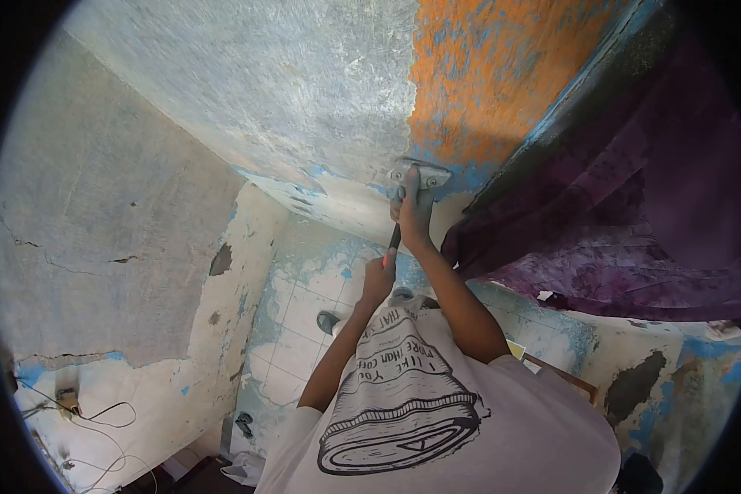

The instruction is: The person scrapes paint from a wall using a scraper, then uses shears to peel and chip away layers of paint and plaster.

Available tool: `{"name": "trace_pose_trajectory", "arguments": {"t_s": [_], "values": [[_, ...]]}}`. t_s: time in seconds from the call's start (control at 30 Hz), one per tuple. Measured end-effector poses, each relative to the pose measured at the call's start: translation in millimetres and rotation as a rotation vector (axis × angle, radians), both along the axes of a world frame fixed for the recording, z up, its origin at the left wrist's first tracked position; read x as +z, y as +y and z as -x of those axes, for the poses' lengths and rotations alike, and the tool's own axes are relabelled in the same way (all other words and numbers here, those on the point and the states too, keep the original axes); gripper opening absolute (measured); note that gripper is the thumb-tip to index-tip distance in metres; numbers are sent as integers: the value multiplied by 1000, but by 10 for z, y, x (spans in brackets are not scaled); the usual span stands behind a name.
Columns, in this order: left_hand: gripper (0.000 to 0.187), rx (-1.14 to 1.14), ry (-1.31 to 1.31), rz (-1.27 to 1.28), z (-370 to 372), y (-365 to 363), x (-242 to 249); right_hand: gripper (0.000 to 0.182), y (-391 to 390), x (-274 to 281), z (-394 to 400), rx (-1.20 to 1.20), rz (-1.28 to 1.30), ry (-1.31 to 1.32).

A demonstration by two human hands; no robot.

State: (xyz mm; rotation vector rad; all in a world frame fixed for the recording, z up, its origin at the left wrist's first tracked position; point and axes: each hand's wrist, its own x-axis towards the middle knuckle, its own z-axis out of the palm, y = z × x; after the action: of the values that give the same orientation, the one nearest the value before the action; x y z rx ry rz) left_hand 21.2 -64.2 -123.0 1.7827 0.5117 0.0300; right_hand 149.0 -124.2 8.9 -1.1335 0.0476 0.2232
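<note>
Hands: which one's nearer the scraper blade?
The right hand, gripping just below the scraper blade against the wall; the left hand sits lower, on the red-and-black handle end.

**Worn walls, a purple cloth and loose wires**

We see a grey plastered wall [99, 222] on the left, cracked and peeling near its lower edge. Above us, orange paint [502, 74] flakes over blue patches. A dark purple cloth [634, 206] hangs on the right. Below lies a pale tiled floor [292, 337], stained blue in places. At the lower left, thin wires [99, 416] trail over the white wall. We wear a white printed T-shirt [420, 412].
</note>
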Motion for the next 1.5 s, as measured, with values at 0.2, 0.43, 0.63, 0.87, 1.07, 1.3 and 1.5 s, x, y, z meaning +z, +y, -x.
{"name": "trace_pose_trajectory", "arguments": {"t_s": [0.2, 0.43, 0.63, 0.87, 1.07, 1.3, 1.5], "values": [[67, -24, 58, -82, 51, 84, 21, 59, -4, -147, -39, 7, 21, 44], [66, -20, 44, 18, 32, 23, 11, 58, -2, -243, -3, 4, 39, 48], [67, -3, -14, -49, -25, 32, 70, 59, 0, 28, -62, 52, -61, 4], [67, -39, 36, -70, 30, 115, -85, 60, 13, -223, -6, -7, -43, 97], [68, -20, -51, -55, -34, 64, -36, 59, -17, -129, -96, 68, -74, -29], [66, 11, -62, -147, -67, 120, 68, 57, 16, -39, -92, 43, -120, 107], [65, -17, 23, -119, 18, 110, -71, 47, -22, -309, -50, 120, -202, 98]]}}
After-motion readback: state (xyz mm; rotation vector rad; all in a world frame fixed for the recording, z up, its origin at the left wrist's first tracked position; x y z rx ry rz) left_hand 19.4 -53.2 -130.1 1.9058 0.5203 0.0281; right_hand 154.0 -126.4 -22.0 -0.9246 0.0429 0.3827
